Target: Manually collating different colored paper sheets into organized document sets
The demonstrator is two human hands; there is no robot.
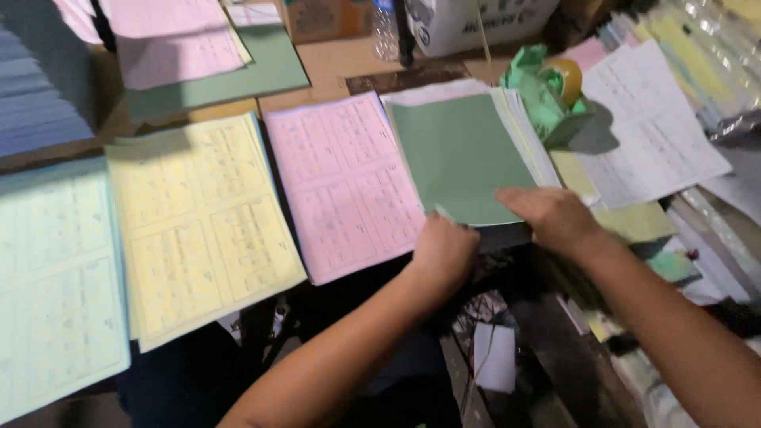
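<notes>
- Head view, middle: left hand [444,252] curled at the near left corner of a plain green sheet [460,158], fingers tucked against the edge as if pinching it; actual pinch hidden behind the knuckles, so cannot tell for sure.
- Right hand [555,215] laid flat, fingers together, pressing on the near right edge of the same green sheet.
- Green sheet topping a white paper stack [527,135], just right of a pink printed stack [345,186].
- Further left: a yellow printed stack [202,230], then a pale blue stack [51,277], all side by side, edges touching or overlapping a little.
- Behind the green sheet: crumpled green paper [535,91] with a roll of tape [567,79] resting on it; loose white forms [654,135] off to the right.
- Likely risks: near edge of the green sheet hanging past the surface, so a slip toward the dark gap below; a careless pull dragging several white sheets along and skewing the stack; a sleeve or forearm brushing the pink stack out of line.
- Dim light and motion blur also likely to hide a doubled sheet.
</notes>
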